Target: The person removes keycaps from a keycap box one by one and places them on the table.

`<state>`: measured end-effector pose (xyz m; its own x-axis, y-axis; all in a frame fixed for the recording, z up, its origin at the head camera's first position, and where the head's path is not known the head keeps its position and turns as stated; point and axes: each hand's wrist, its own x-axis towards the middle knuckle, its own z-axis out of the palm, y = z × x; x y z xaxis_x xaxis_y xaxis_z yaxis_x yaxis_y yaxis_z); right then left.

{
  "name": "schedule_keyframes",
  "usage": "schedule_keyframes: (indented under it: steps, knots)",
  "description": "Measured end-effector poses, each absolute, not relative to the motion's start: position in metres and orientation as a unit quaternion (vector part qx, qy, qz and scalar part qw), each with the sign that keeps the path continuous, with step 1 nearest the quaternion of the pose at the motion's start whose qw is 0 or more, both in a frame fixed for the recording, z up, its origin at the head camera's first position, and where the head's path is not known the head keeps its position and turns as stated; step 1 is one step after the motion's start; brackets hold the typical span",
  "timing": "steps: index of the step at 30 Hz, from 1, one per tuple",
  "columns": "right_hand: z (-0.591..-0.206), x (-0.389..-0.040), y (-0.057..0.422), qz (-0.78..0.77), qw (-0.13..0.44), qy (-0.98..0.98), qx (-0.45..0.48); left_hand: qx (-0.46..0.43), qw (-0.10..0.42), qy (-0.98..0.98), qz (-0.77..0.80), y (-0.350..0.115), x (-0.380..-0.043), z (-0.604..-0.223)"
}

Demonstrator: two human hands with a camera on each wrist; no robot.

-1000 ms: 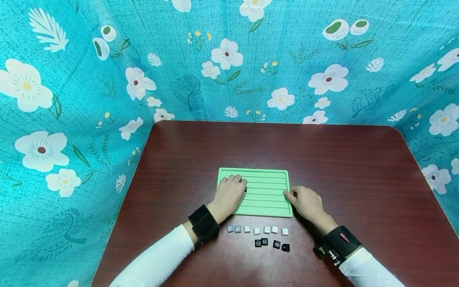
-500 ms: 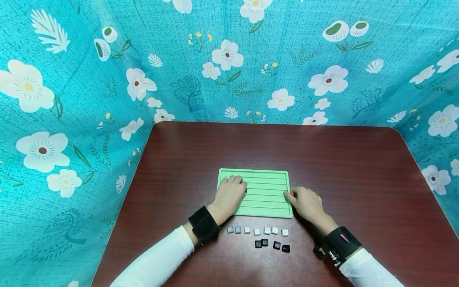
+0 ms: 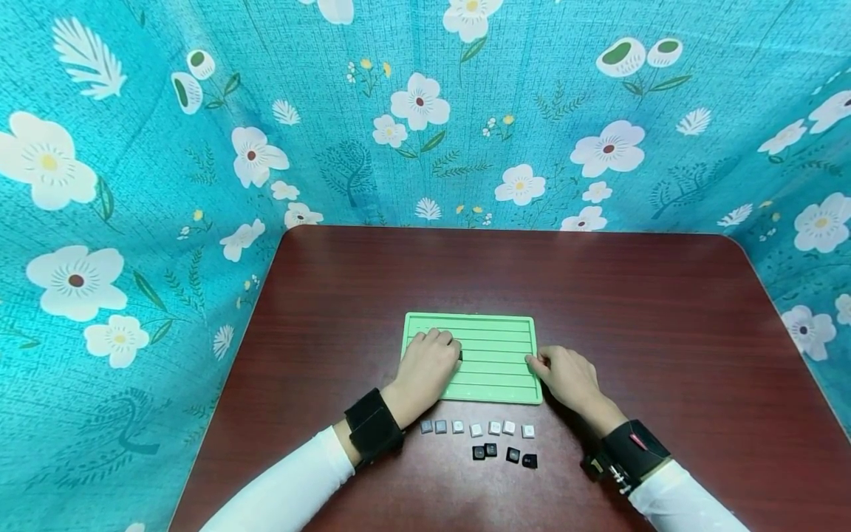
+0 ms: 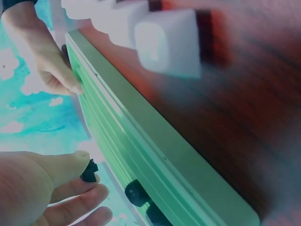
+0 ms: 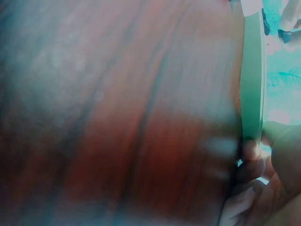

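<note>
A green ridged board (image 3: 495, 369) lies on the table, its long grooves running left to right. Over its left part is my left hand (image 3: 425, 369), pinching a small black keycap (image 4: 89, 171) between thumb and index finger. Two more black keycaps (image 4: 136, 193) sit in the board's grooves near that hand; in the head view the hand hides them. My right hand (image 3: 568, 375) grips the board's right edge, thumb on top and the other fingers curled at the side, as the right wrist view shows.
Nearer the person, a row of several white and grey keycaps (image 3: 476, 429) lies on the brown table (image 3: 631, 295). Below that row are several black keycaps (image 3: 513, 454). A blue flowered cloth (image 3: 372, 148) hangs behind and beside the table.
My left hand has shifted slightly right and nearer the person over the board, with the black keycap at its fingertips. My right hand stays at the board's edge.
</note>
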<state>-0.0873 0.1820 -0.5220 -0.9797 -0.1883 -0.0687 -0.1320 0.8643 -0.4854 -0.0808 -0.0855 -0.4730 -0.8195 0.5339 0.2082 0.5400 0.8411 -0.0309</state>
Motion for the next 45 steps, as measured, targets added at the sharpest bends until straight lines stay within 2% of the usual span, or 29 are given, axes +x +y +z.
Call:
schedule_keyframes:
  steps: [37,45]
  knots:
    - [-0.521,-0.088,0.182,-0.242,0.059,0.965,-0.083,-0.319,0.121,-0.940,0.001,-0.081,-0.049,-0.456]
    - [-0.521,-0.088,0.182,-0.244,0.061,0.964,-0.083,-0.328,0.138,-0.934,-0.012,-0.082,-0.043,-0.456]
